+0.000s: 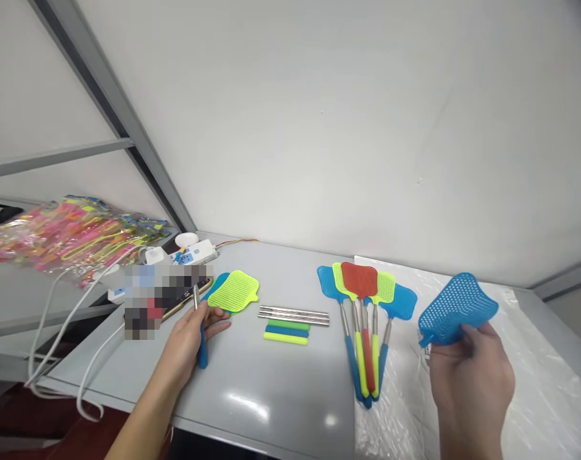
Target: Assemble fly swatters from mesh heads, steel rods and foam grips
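Note:
A metal rod with a blue handle [203, 350] is held in my left hand [195, 329], its bare metal end pointing up and away from me. My right hand [475, 367] grips a blue perforated fly swatter head [456, 310], bent a little, its short stem toward the left. Close by my left fingertips lie loose swatter heads, a yellow-green one [235, 292] on top. Between my hands are several metal rods [295, 315] and three loose handle sleeves, green, blue and yellow [285, 338]. Several whole fly swatters [364, 326] lie fanned out, a red head [360, 280] uppermost.
A clear plastic sheet [530, 383] covers the table's right side. At the left are a white power strip [195, 253], a blurred-out phone-like device [185, 294] and white cables [82, 306]. Bagged colourful items [80, 236] lie beyond the metal frame. A pale wall [319, 128] stands behind.

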A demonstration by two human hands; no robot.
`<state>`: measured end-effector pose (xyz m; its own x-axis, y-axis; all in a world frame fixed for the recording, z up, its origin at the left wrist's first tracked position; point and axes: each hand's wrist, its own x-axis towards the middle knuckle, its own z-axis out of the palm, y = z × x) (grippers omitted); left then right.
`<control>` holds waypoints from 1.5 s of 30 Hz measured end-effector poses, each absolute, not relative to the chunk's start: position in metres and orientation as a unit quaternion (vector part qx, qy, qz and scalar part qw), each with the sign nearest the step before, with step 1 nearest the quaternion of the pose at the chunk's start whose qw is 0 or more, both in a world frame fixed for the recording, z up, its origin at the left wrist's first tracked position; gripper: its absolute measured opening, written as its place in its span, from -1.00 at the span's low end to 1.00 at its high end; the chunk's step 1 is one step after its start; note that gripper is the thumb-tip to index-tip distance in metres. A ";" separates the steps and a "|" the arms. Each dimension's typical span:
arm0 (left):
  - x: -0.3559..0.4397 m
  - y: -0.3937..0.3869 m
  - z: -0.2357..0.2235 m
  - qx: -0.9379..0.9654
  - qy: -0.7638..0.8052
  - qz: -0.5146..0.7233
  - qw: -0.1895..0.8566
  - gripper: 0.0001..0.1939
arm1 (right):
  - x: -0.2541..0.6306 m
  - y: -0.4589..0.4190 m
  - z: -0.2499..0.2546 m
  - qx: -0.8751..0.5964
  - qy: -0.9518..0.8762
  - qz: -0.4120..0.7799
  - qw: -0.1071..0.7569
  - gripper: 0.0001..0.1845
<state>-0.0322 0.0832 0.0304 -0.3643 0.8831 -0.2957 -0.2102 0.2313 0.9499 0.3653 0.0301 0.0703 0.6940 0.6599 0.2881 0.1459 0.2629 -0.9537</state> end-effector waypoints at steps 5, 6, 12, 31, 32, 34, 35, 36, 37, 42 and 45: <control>-0.034 0.070 0.038 0.354 0.554 0.509 0.556 -0.66 | 0.366 0.034 0.069 -0.564 -0.337 0.246 0.713 -0.82; -0.033 0.064 0.041 0.360 0.531 0.490 0.590 -0.65 | 0.363 0.032 0.067 -0.563 -0.330 0.281 0.704 -0.84; -0.014 0.027 0.045 0.422 0.401 0.290 0.760 -0.60 | 0.314 0.005 0.054 -0.551 -0.278 0.425 0.662 -0.76; 0.002 0.018 0.034 0.554 0.294 0.167 0.761 -0.64 | 0.186 0.007 0.018 -0.547 -0.198 0.395 0.711 -0.63; 0.002 0.018 0.035 0.567 0.299 0.161 0.751 -0.62 | 0.186 0.007 0.017 -0.550 -0.199 0.393 0.709 -0.63; 0.003 0.018 0.036 0.586 0.311 0.147 0.734 -0.60 | 0.187 0.006 0.016 -0.556 -0.205 0.395 0.702 -0.63; 0.003 0.019 0.036 0.589 0.315 0.140 0.731 -0.59 | 0.187 0.006 0.015 -0.558 -0.208 0.397 0.698 -0.63; 0.004 0.020 0.036 0.589 0.317 0.133 0.731 -0.59 | 0.188 0.006 0.015 -0.562 -0.212 0.399 0.693 -0.63; 0.004 0.021 0.036 0.589 0.319 0.128 0.732 -0.59 | 0.189 0.006 0.014 -0.567 -0.215 0.399 0.688 -0.62; 0.005 0.024 0.033 0.587 0.334 0.110 0.729 -0.59 | 0.195 0.006 0.011 -0.598 -0.240 0.377 0.665 -0.59; 0.006 0.025 0.033 0.598 0.339 0.101 0.720 -0.59 | 0.198 0.005 0.010 -0.609 -0.254 0.361 0.659 -0.57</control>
<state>0.0056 0.0254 0.0325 0.7503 0.5503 -0.3663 0.2588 0.2654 0.9288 0.1977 0.0046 0.0101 0.6103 0.7850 -0.1063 -0.1670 -0.0036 -0.9859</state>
